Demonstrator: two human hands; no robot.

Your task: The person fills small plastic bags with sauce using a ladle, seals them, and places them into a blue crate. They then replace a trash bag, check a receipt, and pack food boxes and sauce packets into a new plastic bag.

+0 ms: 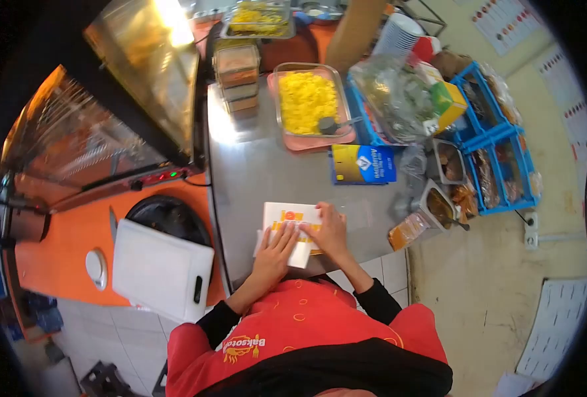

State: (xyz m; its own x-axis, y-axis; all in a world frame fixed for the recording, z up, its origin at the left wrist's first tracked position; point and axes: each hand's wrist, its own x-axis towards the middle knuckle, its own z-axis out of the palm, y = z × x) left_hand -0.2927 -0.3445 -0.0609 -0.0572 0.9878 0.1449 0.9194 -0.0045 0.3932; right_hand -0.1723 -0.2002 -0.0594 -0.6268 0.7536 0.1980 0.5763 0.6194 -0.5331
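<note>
A white paper packet (pixel 288 213) with orange and red print lies on the steel counter, close to its front edge. My left hand (pixel 275 250) rests on the packet's lower left part, its fingers stretched out over the paper. On the packet's right side lies my right hand (pixel 328 233), thumb pointing left toward the other hand, with the fingertips at the paper's upper right edge; whether they pinch it is unclear. Beyond the hands sits a blue and yellow box (pixel 363 165). A glass dish of yellow food (pixel 306 99) with a dark spoon in it stands farther back.
A glass display case (pixel 101 139) stands at the left. Below it are a white cutting board (pixel 161 270), a black round tray (pixel 167 218) and a knife (pixel 113 221). Blue baskets (pixel 498 165), a sauce container (pixel 440 204) and plastic bags line the right side.
</note>
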